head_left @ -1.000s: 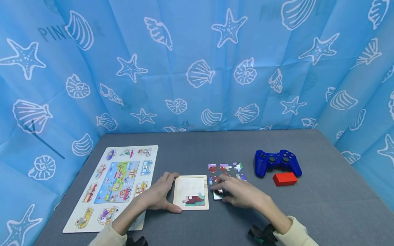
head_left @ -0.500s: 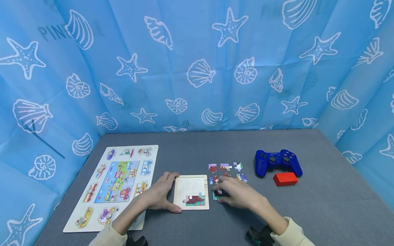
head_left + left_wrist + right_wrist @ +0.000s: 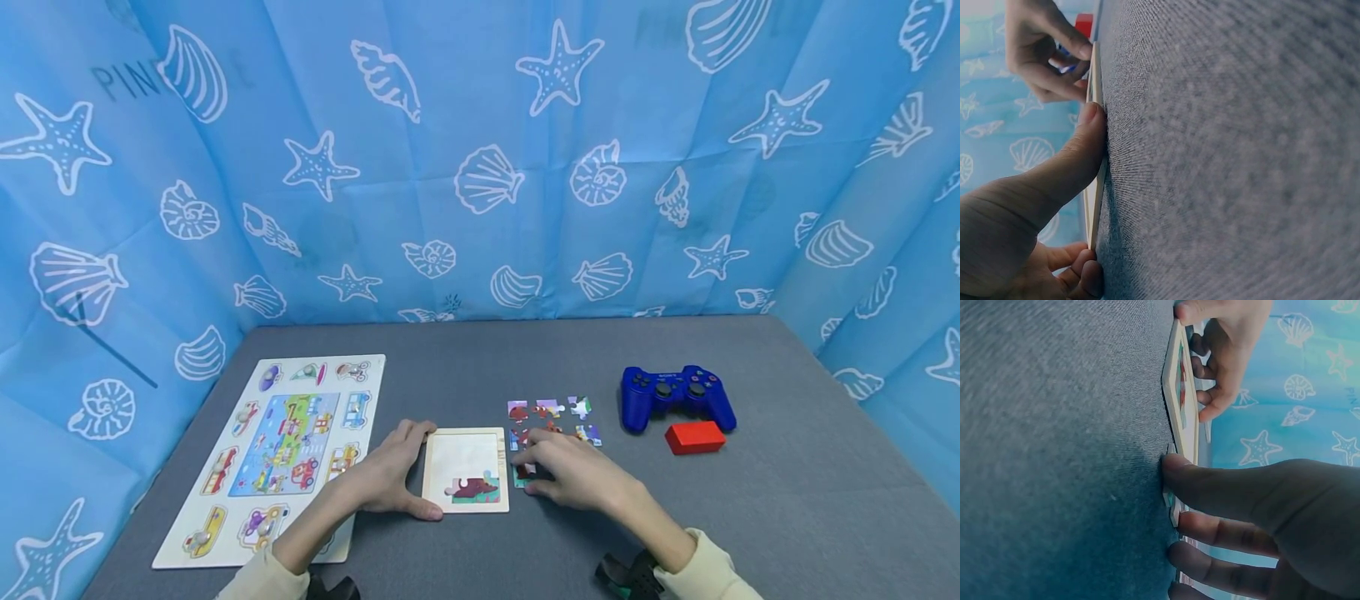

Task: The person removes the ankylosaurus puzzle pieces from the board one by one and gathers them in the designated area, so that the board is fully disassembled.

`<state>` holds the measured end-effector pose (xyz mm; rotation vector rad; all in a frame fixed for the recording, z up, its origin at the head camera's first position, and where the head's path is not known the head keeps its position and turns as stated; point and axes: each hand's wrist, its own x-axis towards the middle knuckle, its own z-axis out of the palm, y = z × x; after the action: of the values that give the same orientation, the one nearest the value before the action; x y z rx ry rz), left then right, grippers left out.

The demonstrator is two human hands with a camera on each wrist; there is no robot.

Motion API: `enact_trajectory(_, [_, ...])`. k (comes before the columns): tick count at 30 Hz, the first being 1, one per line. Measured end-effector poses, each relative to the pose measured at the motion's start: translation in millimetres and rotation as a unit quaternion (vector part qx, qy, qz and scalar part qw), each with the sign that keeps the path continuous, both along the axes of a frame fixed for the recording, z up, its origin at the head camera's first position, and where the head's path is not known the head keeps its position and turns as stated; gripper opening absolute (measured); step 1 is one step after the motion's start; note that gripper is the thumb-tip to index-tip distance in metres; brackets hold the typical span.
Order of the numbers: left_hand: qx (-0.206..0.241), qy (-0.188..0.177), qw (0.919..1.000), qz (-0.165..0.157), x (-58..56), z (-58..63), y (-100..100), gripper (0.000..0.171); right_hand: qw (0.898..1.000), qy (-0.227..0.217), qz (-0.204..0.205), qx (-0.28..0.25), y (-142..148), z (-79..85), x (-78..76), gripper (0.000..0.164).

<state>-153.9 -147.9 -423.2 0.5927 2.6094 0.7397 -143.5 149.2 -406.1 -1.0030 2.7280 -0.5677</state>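
Observation:
A square wooden puzzle tray [image 3: 462, 451] lies on the grey table, with joined brown and teal jigsaw pieces [image 3: 476, 487] in its lower right corner. My left hand [image 3: 386, 477] grips the tray's left side, thumb at the near corner and fingers at the far one. Just right of the tray, my right hand [image 3: 576, 472] pinches a teal and dark jigsaw piece [image 3: 524, 472] between thumb and fingers, low over the cloth. In the right wrist view the thumb [image 3: 1194, 481] covers part of that piece. Beyond this hand lie several loose jigsaw pieces [image 3: 550, 407], some partly hidden by the fingers.
A large white knob puzzle board [image 3: 247, 389] with vehicle pictures lies at the left, close to the left forearm. Off to the right are a blue game controller [image 3: 674, 395] and a red block [image 3: 695, 437]. A blue shell-print curtain [image 3: 480, 242] hangs behind the table.
The piece in my right hand showed a pale glare before; its teal and dark print shows now. It has shifted slightly left toward the tray. My left hand and the tray stay put.

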Motion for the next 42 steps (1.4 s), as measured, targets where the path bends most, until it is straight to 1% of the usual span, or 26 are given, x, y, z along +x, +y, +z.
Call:
enact_trajectory(3, [-0.002,0.0,1.0,0.0,0.1,-0.2,0,0.117,1.0,0.008,-0.003,-0.003,-2,1.2,0.1,0.035])
enact_trajectory(6, [-0.003,-0.001,1.0,0.001,0.0,0.0,0,0.117,1.0,0.017,-0.004,-0.01,-5,3.8,0.5,0.032])
enact_trajectory(10, [-0.007,-0.003,1.0,0.003,-0.3,0.1,1,0.117,1.0,0.015,0.0,-0.016,-14,8.3,0.7,0.029])
enact_trajectory(15, [-0.012,-0.009,0.9999,0.005,-0.4,0.3,1,0.117,0.999,0.016,0.023,-0.023,-30,9.1,1.4,0.029])
enact_trajectory(22, [-0.008,-0.008,0.9999,-0.002,-1.0,0.6,0,0.116,0.998,-0.016,0.062,-0.021,-53,6.9,-0.8,0.032])
enact_trajectory(25, [-0.007,-0.007,1.0,-0.002,-0.9,0.6,0,0.117,0.997,-0.015,0.07,-0.015,-59,7.6,-1.2,0.032])
enact_trajectory(28, [-0.006,-0.008,1.0,-0.001,-0.8,0.6,0,0.117,0.997,-0.011,0.082,-0.007,-63,7.5,-1.7,0.025])
enact_trajectory(31, [-0.005,-0.008,1.0,-0.001,-0.6,0.5,0,0.116,0.996,-0.011,0.089,0.003,-65,6.5,-2.0,0.022])
enact_trajectory(37, [-0.003,-0.007,1.0,0.0,-0.3,0.9,0,0.116,0.996,-0.033,0.078,0.007,-66,4.3,-3.1,0.031])
enact_trajectory(42, [0.001,-0.003,1.0,-0.003,-0.2,0.8,0,0.116,0.996,-0.042,0.073,0.011,-67,3.6,-3.0,0.03])
